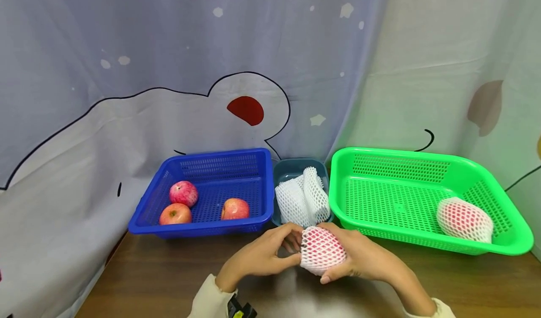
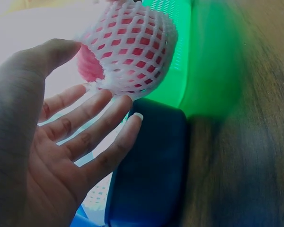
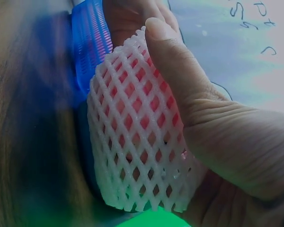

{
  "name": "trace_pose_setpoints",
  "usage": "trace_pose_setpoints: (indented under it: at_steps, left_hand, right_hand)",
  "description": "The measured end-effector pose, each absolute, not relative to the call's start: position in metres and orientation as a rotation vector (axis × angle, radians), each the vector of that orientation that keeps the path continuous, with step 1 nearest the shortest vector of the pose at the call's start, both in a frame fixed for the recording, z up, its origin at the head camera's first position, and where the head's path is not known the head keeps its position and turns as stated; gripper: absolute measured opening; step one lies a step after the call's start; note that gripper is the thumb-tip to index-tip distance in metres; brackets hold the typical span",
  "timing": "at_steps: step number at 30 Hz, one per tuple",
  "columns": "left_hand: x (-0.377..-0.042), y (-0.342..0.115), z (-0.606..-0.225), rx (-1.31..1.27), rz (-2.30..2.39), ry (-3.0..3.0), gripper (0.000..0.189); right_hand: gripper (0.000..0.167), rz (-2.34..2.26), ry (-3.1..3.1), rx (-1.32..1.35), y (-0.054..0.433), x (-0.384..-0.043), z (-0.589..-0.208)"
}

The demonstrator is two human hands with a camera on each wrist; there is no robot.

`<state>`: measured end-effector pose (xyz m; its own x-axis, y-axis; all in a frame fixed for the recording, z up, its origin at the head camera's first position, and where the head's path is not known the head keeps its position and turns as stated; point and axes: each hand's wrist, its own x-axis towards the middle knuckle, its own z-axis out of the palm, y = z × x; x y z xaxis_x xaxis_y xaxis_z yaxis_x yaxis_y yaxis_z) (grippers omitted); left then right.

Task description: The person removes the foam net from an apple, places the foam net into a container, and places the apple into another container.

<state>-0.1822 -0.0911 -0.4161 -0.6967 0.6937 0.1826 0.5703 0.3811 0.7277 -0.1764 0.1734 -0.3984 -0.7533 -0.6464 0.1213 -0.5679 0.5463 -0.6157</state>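
Note:
My right hand [image 1: 352, 257] grips a red apple wrapped in a white foam net [image 1: 321, 256] just above the wooden table [image 1: 169, 280], near its front middle. In the right wrist view the thumb [image 3: 165, 56] lies over the netted apple [image 3: 137, 142] and the palm cups it from below. My left hand [image 1: 287, 250] is at the apple's left end. The left wrist view shows its fingers [image 2: 94, 127] held straight, their tips touching the open rim of the net [image 2: 132, 52], where bare red skin shows.
A blue basket [image 1: 203, 167] at back left holds three bare apples. A small dark tub [image 1: 291, 167] with spare foam nets [image 1: 304, 198] stands behind my hands. The green basket [image 1: 401, 167] on the right holds one netted apple [image 1: 464, 219]. A curtain hangs behind.

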Motion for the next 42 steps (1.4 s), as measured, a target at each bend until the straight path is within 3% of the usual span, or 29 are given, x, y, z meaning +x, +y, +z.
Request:
trace_pose_setpoints:
  at_steps: [16,30,42]
  left_hand:
    - [-0.182,-0.090,-0.417,1.072,1.185,2.460,0.041]
    - [-0.185,-0.089,-0.421,1.087,1.125,2.468,0.043]
    - [-0.186,-0.089,-0.426,1.109,1.074,2.482,0.046]
  right_hand:
    - [0.097,-0.923,2.634,-1.063,0.173,-0.175,-0.402]
    - [0.087,-0.891,2.618,-1.154,0.173,-0.179,-0.405]
    - [0.088,-0.859,2.585,-1.141,0.175,-0.178,-0.404]
